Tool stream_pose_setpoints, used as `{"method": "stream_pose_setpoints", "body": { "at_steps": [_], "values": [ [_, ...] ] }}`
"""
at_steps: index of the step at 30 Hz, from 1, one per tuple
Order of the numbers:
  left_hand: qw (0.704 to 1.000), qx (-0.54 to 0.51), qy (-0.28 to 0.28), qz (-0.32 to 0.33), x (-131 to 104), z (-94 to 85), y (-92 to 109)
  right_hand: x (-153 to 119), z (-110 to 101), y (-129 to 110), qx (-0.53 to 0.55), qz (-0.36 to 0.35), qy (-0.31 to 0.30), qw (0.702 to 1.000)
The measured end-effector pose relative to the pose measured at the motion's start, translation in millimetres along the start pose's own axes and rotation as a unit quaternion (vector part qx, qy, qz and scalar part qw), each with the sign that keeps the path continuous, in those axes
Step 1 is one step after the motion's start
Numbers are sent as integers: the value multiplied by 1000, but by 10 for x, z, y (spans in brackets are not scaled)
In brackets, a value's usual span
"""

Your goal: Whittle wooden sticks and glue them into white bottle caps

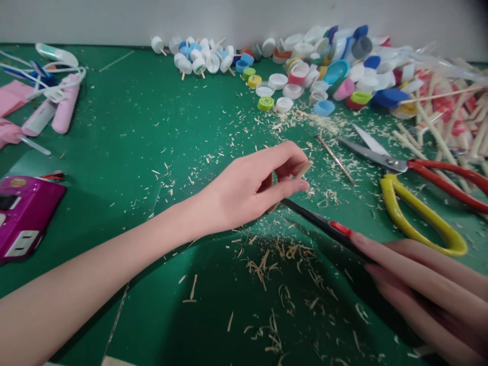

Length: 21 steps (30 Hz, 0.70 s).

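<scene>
My left hand (263, 180) is closed over the middle of the green table, pinching a short piece of wooden stick (304, 169) whose tip shows between thumb and fingers. At the lower right my right hand (423, 284) grips a black utility knife (316, 219) with a red slider (340, 229). Its far end points at the left hand and passes just below the thumb; the blade's tip is hidden there. Thin curled wood shavings (263, 267) lie on the table below both hands.
Scissors (396, 165) with red and yellow handles lie at right, beside a thin metal rod (335, 160). Many bottle caps (293, 91) are heaped at the back, with wooden sticks (457, 117) to their right. Capped sticks (202, 58), a purple box (30, 213) and cables (57, 86) lie further left.
</scene>
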State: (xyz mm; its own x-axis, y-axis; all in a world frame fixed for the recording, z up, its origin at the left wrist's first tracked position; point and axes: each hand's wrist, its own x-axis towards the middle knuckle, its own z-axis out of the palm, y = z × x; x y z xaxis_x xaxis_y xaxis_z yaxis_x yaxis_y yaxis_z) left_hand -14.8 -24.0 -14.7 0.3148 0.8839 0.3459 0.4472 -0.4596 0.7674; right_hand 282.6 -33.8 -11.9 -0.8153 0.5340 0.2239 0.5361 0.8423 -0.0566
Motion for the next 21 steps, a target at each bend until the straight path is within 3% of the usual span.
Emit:
{"method": "stream_pose_setpoints", "body": {
  "at_steps": [5, 10, 21],
  "values": [
    [1000, 21, 6, 12, 3, -7, -1, 65, -34, -23, 4, 21, 6, 1000],
    [999, 34, 11, 17, 7, -11, -2, 152, -47, -47, 1, -1, 5, 1000],
    [999, 43, 4, 27, 2, -4, 0, -29, -46, -47, -11, 51, -20, 998]
  ]
}}
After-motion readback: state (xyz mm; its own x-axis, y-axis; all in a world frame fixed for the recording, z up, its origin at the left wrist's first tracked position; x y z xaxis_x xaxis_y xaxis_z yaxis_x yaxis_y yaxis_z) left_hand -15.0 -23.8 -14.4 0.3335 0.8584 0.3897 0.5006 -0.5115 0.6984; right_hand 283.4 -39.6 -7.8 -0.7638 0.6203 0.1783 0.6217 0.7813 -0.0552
